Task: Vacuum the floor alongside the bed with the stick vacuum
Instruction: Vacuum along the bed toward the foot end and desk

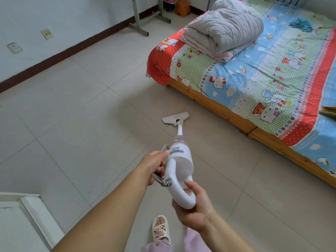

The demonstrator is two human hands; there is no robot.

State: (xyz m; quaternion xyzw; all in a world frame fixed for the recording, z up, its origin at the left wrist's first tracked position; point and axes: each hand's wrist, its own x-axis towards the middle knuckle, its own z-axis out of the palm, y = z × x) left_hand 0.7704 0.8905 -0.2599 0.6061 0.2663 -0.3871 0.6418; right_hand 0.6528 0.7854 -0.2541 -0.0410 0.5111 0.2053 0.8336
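two hands on the stick vacuum (180,159) here, right hand (195,206) wrapped round the back of the loop handle, left hand (154,165) up by the motor body with its fingers curled in where the grey cord (161,180) leaves the handle. floor head (175,118) sits flat on the tiles, near the wooden bed frame (214,104) but apart from it, just short of the bed's near corner.

risk now, as i read it: that cord loops right at the left hand, and a long push could snag or tug it. swing the head too far right and it knocks the frame. the red sheet edge (158,70) hangs low at the corner, so suction might grab it.

pale glossy tiles (81,106), thin grout lines, should glide easily. folded quilt (223,30) on the cartoon-print bed (272,70), dark skirting (63,51) along the far wall, metal stand legs (140,28) beyond, a slippered foot (161,230) below.
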